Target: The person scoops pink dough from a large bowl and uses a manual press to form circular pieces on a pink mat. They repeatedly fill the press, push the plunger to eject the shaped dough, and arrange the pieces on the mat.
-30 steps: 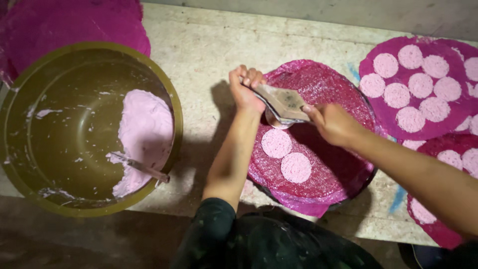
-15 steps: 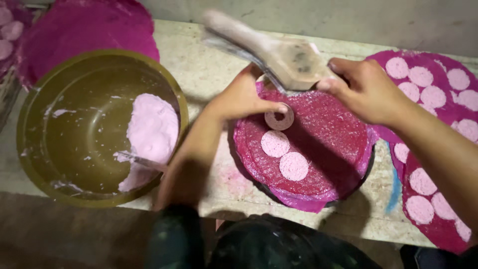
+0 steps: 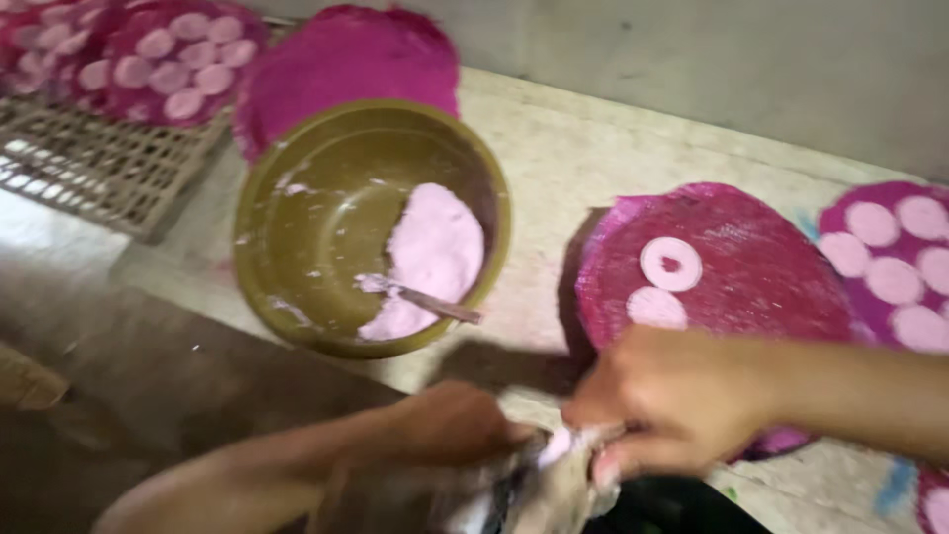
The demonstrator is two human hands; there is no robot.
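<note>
both hands, left hand (image 3: pixel 450 425) and right hand (image 3: pixel 672 400), grip one blurred scoop (image 3: pixel 554 475) at the table's (image 3: pixel 593 148) near edge; one bowl (image 3: pixel 297 297) of pink batter (image 3: pixel 430 257), two discs (image 3: pixel 670 265) on the round mat (image 3: pixel 761 267).

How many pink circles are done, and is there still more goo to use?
Done: the mat in front carries two pink discs, and the mat on the right and the far left one are covered in them. In hand: both hands, left and right, hold a blurred pale tool low in the picture. Left: most of the front mat is bare, and pink batter remains in the bowl.
</note>
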